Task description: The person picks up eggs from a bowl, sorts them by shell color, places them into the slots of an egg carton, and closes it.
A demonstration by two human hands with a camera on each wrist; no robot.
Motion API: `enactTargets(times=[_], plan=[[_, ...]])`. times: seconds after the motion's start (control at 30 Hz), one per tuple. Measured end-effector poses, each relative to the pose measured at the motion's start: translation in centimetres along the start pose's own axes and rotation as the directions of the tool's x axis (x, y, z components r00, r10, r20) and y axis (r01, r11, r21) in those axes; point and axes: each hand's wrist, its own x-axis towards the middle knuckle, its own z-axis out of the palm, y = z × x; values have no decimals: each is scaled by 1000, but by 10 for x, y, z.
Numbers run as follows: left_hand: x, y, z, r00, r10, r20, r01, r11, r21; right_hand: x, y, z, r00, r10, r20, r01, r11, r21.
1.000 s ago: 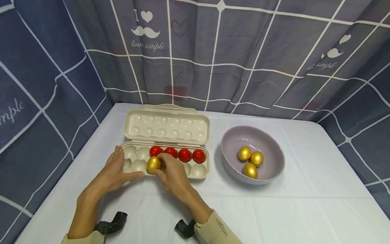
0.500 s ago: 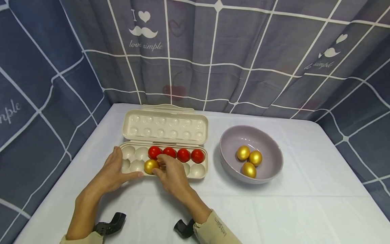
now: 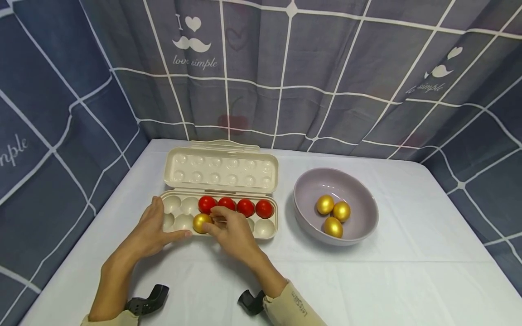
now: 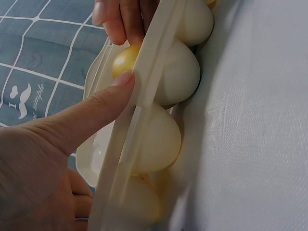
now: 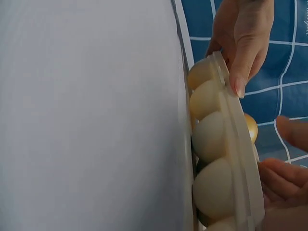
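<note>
- Sitting in the carton [image 3: 264, 229], near row: gold egg [image 3: 201, 223], long axis unclear; carton runs left-right.
- Your right grip [image 3: 233, 232]: released, beside egg it pinched a second ago.
- Your left grip [image 3: 147, 233]: unclenched, touching carton's end.

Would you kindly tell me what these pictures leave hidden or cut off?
Head view: the right hand covers part of the egg carton, so those cups cannot be checked.
Left wrist view: the carton's rim hides the underside of the gold egg.
Right wrist view: the picture's right edge cuts off part of the right hand.
</note>
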Motion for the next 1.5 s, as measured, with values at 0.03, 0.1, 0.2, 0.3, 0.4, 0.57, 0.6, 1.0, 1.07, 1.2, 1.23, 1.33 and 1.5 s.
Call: enactTargets(times=[0.03,0.1,0.2,0.3,0.4,0.57,0.6,1.0,1.07,1.2,1.23,1.33,1.5], plan=[[0,0,0,1000,-4,2,4,1000,-1,0,0,-1,1000,0,9,0,1000,4],[-1,-1,-1,1000,-6,3,6,1000,0,-1,-1,-2,1000,-9,27,9,1000,9],[-1,-2,-2,1000,-4,4,4,1000,0,-1,-1,-3,998,-28,48,28,1000,7],[-1,-2,-3,1000,2,2,-2,1000,-3,-2,-4,-8,997,-50,56,50,999,-11],[-1,-2,-4,1000,9,-2,-9,1000,-3,-2,-7,-16,997,-61,40,63,998,-31],[0,-1,-4,1000,10,0,-10,1000,-5,1,-6,-39,997,-61,-44,61,998,1],[0,0,-4,1000,8,1,-8,1000,-6,2,-6,-45,996,-55,-65,57,998,22],[1,2,-3,1000,-10,21,10,1000,-5,3,1,-108,976,-20,-215,49,990,131],[1,2,-3,1000,-8,20,9,1000,-7,2,1,-117,974,-18,-226,46,992,121],[2,1,-3,1000,-8,16,8,1000,-11,0,2,-131,972,1,-234,28,992,122],[2,1,-3,1000,-8,16,8,1000,-10,-1,2,-135,972,12,-236,17,992,122],[1,1,-1,1000,-8,17,8,1000,-9,-4,5,-145,969,47,-241,-21,994,111],[0,-1,-1,1000,5,14,-5,1000,-2,-7,7,-159,964,64,-258,-40,995,96]])
